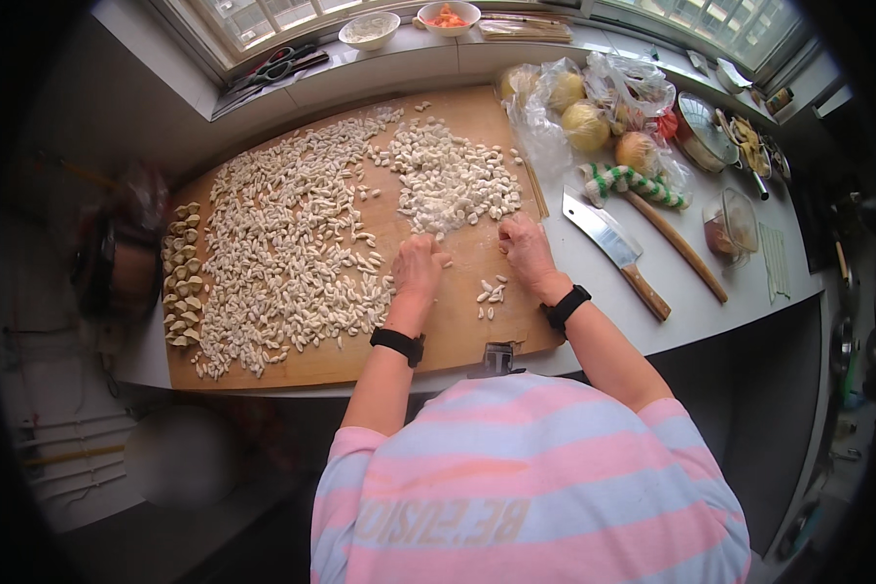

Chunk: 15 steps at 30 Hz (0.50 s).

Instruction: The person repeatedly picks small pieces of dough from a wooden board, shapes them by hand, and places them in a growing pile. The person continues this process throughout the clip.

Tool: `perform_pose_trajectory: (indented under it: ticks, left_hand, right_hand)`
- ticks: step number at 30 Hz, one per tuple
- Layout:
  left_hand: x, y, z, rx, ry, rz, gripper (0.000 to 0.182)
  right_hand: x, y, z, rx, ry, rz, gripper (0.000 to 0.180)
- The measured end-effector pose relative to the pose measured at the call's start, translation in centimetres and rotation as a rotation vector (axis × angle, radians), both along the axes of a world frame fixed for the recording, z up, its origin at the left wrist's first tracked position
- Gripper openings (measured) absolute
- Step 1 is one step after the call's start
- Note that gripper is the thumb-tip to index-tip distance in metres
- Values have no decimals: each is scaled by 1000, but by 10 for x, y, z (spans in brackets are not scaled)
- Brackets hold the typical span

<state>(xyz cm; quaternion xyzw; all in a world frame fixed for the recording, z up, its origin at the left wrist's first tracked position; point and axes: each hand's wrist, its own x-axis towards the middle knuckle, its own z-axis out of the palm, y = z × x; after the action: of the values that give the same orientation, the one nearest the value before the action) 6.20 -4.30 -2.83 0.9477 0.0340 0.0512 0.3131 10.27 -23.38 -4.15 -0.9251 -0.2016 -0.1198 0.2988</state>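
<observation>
My left hand rests low over the wooden board, its fingers curled beside the lower edge of a heap of floured dough cubes. At the heap's lower right corner, my right hand has its fingertips bent in together. Whether either hand pinches a dough piece is hidden by the fingers. A few shaped dough pieces lie on the board between my forearms. Left of my left hand spreads a broad layer of small shaped dough pieces. Folded dumplings line the board's left edge.
On the white counter to the right lie a cleaver, a wooden-handled tool and a plastic container. Bagged fruit and a lidded pan stand behind. The windowsill holds scissors and two bowls.
</observation>
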Motion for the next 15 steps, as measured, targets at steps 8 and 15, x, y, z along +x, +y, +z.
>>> perform_pose_trajectory:
  ticks: [8, 15]
  left_hand:
    - [3, 0, -9, -206, -67, 102, 12]
    - [5, -6, 1, -81, -14, -136, 16]
  right_hand:
    - [-1, 2, 2, 345, 622, 297, 21]
    - [1, -7, 3, 276, 619, 282, 19]
